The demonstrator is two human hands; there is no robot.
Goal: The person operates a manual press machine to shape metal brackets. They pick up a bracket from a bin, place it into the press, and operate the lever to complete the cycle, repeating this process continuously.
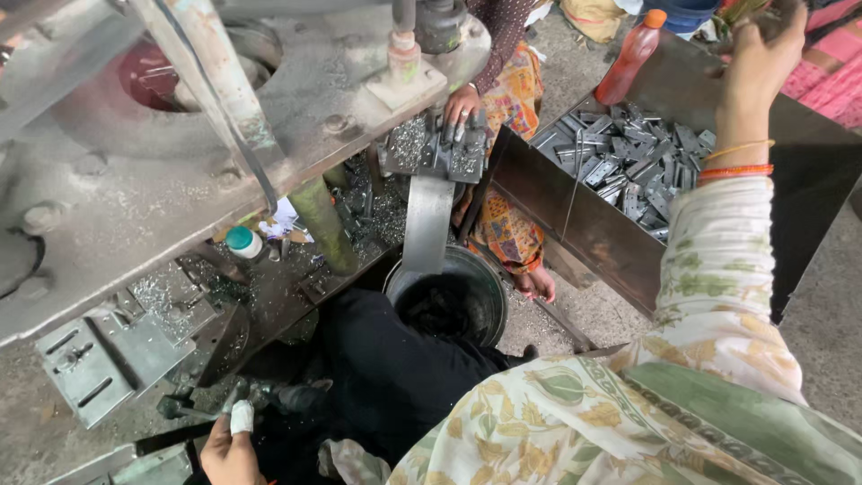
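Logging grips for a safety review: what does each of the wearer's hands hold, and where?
Left hand: grips a dark lever at its end. Right hand: raised, contents unclear.

Right hand [759, 54] raised over metal tray [575, 229] of stamped parts [620, 162] — left hand [229, 449], bandaged finger, low beside press [180, 153].
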